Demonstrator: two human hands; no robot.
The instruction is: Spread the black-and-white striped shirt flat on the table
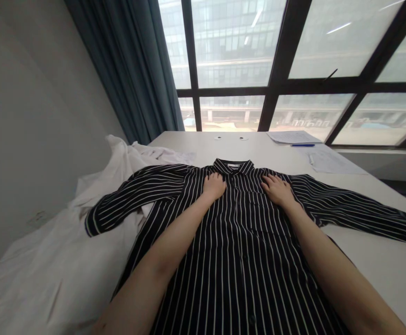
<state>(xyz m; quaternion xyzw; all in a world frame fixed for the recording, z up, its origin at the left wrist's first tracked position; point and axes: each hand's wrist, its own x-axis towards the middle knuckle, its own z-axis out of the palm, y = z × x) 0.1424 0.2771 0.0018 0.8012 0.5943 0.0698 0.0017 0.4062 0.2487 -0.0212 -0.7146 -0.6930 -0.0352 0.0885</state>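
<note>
A black shirt with thin white stripes (239,242) lies spread front-up on a white table (373,260), collar at the far end and both sleeves stretched out sideways. My left hand (214,185) rests flat on the shirt just left of the collar, fingers lying on the cloth. Just right of the collar, near the chest pocket, my right hand (276,188) presses flat on the shirt with fingers spread. Neither hand holds anything.
A heap of white cloth (66,242) lies along the left of the table, under the shirt's left sleeve. Papers (293,136) and a blue pen (302,145) sit at the far right. Large windows and a dark curtain (133,70) stand behind.
</note>
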